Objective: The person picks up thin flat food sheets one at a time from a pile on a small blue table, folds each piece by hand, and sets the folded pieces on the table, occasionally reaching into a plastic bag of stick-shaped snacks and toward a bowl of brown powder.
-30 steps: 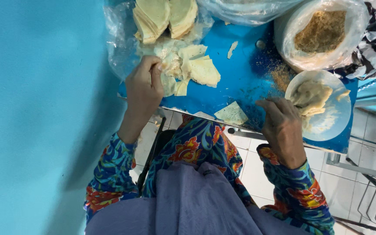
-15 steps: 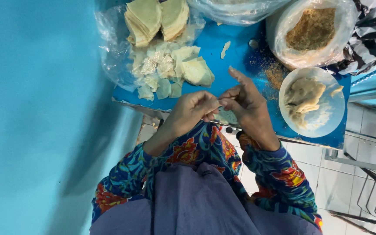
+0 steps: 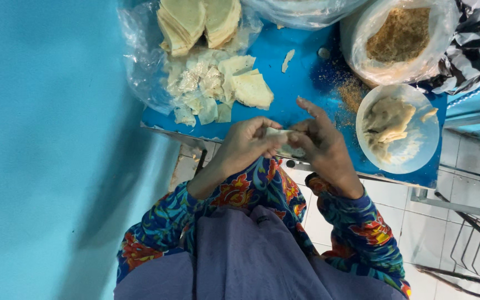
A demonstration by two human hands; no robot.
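Surface (image 3: 301,83): blue, carrying all the items.
Bag of crumbs (image 3: 398,39): far right.
Wrapper pile (image 3: 218,83): far left, on clear plastic.
Bowl (image 3: 426,136): right, holding pale filling.
Left hand (image 3: 245,147): fingers curled, pinching the wrapper.
Right hand (image 3: 320,147): fingertips pinching its other side.
Wrapper (image 3: 279,135): between both hands, at the near edge.

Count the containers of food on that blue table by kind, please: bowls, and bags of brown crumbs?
White bowl of pale dough: 1
Clear bag of brown crumbs: 1
Total: 2
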